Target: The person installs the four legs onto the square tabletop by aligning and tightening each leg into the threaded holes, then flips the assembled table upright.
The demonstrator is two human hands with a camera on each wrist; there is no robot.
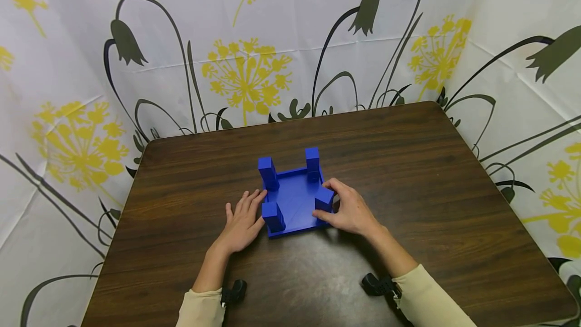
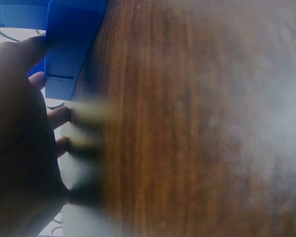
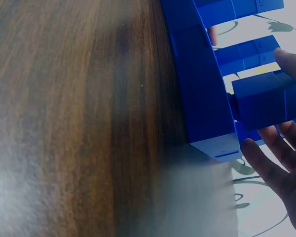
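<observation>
A square blue base (image 1: 295, 201) with a low rim lies on the table. Blue posts stand upright at three corners: far left (image 1: 269, 173), far right (image 1: 312, 164) and near left (image 1: 274, 217). At the near right corner my right hand (image 1: 355, 211) pinches another blue post (image 1: 324, 199) between thumb and fingers. This post looks turned against the base, and the right wrist view shows a narrow dark gap under its lower end (image 3: 266, 101). My left hand (image 1: 240, 224) lies with fingers spread along the base's left side, its fingertips and thumb right at the edge.
The dark wood-grain table (image 1: 408, 175) stretches around the base on all sides. Behind it hangs a white curtain (image 1: 281, 9) with yellow and grey flowers. Black camera mounts are strapped to the left wrist (image 1: 233, 291) and the right wrist (image 1: 379, 284).
</observation>
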